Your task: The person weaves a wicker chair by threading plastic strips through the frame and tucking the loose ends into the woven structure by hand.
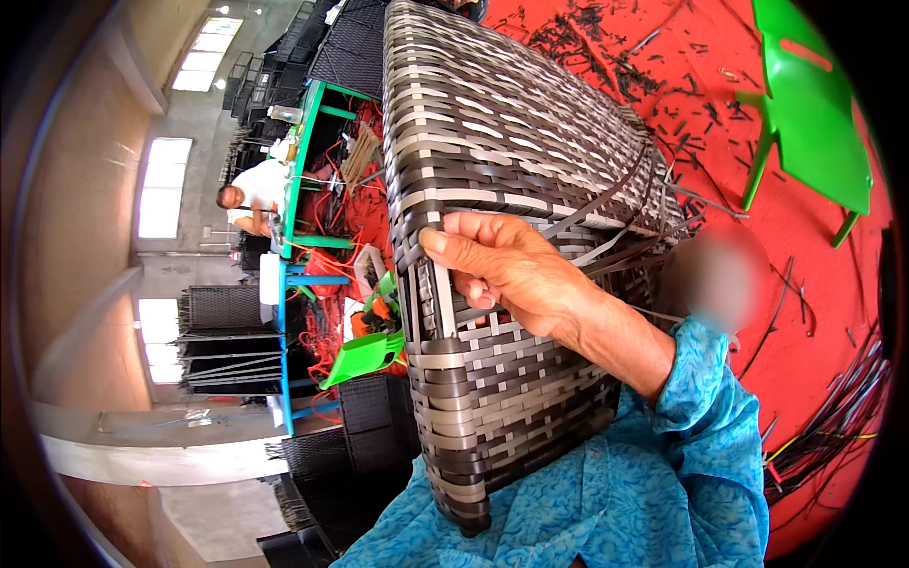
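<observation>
A woven wicker furniture piece in grey, brown and black flat plastic strips stands upright before me, its lower end against my blue patterned clothing. My right hand reaches in from the right. Thumb and fingers are pinched at the left edge of the piece, on a dark wicker strip. Just below the thumb, a gap in the edge weave shows lengthwise strips. Several loose strip ends trail out to the right, behind my wrist. My left hand is not in view.
A green plastic chair stands at the upper right on a red floor covering littered with strip scraps. Long strips lie bundled at the right. Left are a green-framed table, black woven pieces and a person in white.
</observation>
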A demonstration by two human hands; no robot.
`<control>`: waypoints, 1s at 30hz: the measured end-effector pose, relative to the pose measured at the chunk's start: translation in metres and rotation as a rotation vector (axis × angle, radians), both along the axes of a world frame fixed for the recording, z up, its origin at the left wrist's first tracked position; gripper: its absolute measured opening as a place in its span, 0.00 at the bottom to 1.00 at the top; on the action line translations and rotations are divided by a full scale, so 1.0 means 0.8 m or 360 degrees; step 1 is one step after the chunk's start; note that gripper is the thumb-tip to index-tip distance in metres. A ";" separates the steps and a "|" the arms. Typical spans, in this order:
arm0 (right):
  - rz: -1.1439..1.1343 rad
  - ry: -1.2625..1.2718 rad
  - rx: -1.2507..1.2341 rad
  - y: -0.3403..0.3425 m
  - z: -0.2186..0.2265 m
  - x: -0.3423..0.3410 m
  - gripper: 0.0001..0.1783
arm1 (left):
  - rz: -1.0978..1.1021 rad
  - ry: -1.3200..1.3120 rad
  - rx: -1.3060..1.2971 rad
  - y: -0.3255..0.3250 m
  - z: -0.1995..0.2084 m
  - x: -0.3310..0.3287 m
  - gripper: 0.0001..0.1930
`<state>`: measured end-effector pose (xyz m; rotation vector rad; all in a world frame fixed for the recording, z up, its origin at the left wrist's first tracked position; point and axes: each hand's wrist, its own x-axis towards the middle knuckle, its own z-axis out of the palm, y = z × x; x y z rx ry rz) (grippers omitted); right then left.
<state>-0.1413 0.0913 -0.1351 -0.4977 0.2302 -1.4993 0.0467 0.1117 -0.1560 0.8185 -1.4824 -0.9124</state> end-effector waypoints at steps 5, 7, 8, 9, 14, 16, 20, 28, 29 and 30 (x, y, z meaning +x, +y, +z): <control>-0.0084 -0.0019 -0.0035 0.009 0.004 -0.001 0.09 | -0.0092 0.0088 0.0035 -0.014 -0.018 -0.009 0.20; -0.0061 0.0012 0.0005 0.012 0.006 -0.002 0.10 | -0.0158 0.0126 0.0048 -0.027 -0.025 -0.013 0.20; -0.0076 0.0030 0.0032 0.013 0.007 -0.002 0.10 | -0.0201 0.0147 0.0059 -0.035 -0.029 -0.018 0.20; -0.0081 0.0032 0.0029 0.014 0.009 -0.001 0.10 | -0.0254 0.0159 0.0064 -0.044 -0.033 -0.022 0.20; -0.0144 0.0144 0.0192 0.023 0.023 -0.013 0.10 | -0.0599 0.0272 0.0089 -0.096 -0.064 -0.064 0.20; -0.0153 0.0225 0.0204 0.031 0.030 -0.022 0.10 | -0.0751 0.0331 0.0130 -0.110 -0.073 -0.080 0.20; -0.0318 0.0423 0.0422 0.051 0.049 -0.032 0.16 | -0.0967 0.0399 0.0085 -0.113 -0.068 -0.103 0.20; -0.0508 0.0926 0.0691 0.084 0.092 -0.062 0.24 | -0.0560 -0.0106 -0.0909 -0.090 -0.017 -0.134 0.22; -0.0512 0.0875 0.0616 0.090 0.095 -0.065 0.25 | -0.0585 -0.0102 -0.0885 -0.089 -0.015 -0.138 0.20; -0.0523 0.0864 0.0645 0.092 0.096 -0.069 0.25 | -0.0596 -0.0103 -0.0885 -0.087 -0.014 -0.141 0.18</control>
